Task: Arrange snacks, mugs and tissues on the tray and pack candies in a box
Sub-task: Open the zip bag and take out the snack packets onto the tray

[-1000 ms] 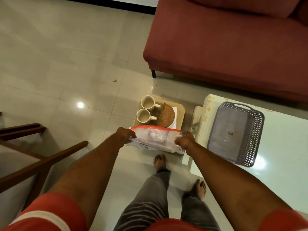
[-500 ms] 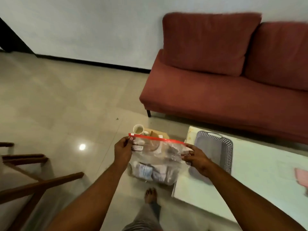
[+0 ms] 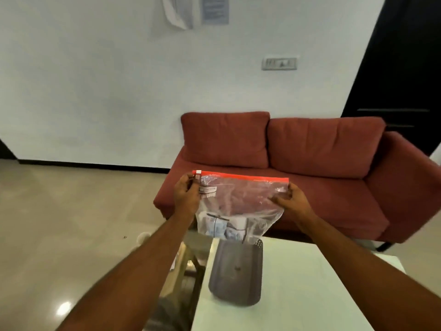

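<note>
Clear plastic zip bag [image 3: 241, 206] with a red seal strip along its top edge hangs in the air between both hands, in front of the red sofa [image 3: 298, 173] and above the near end of the grey tray [image 3: 236, 278]. Left hand [image 3: 186, 194] pinches the bag's upper left corner, fingers [image 3: 194, 181] pressed together at the white slider tab. Right hand [image 3: 292, 199] grips the upper right side just below the red strip, thumb and fingers closed on the plastic. Small packets, blurred and not identifiable, lie bunched in the bottom of the bag. The bag's lower edge overlaps the tray's far end in the picture; whether they touch cannot be told. The tray rests on the pale bench [image 3: 310, 295], near its left edge. A wooden stool [image 3: 188, 259] stands on the tiled floor [image 3: 71, 223] just left of the bench, partly hidden by the left forearm
</note>
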